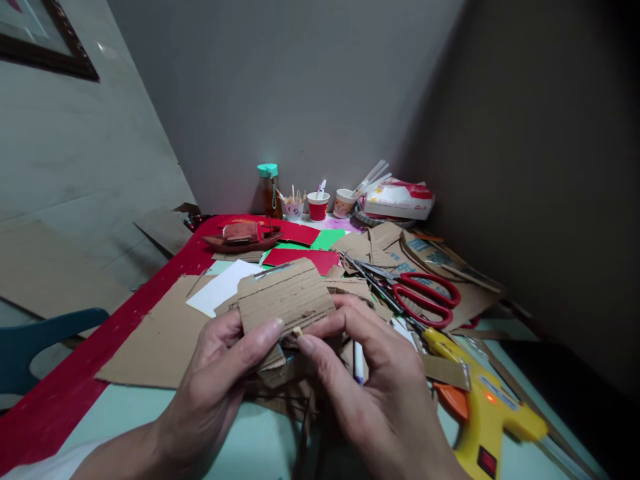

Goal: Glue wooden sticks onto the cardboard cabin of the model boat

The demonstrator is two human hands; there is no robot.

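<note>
My left hand point(220, 367) is closed on a cut cardboard piece point(283, 293), its thumb lying along the lower edge and its fingers hidden behind. More cardboard layers show under that piece. On the other side, my right hand point(370, 373) pinches a small pale scrap point(298, 331) between thumb and forefinger, right by the cardboard's lower edge. What the scrap is made of is too small to tell. To the right lie red-handled scissors point(427, 300) and a yellow glue gun point(485, 400) with a lit orange light. A white pen point(359, 363) is partly hidden behind my right hand.
A model boat point(243, 235) sits on red card at the back left. Behind stand a bottle point(269, 190), a cup of sticks point(293, 210), a red cup point(319, 208), another paper cup point(343, 203) and a tissue pack point(397, 199). A large cardboard sheet point(155, 340) and many scraps cover the table.
</note>
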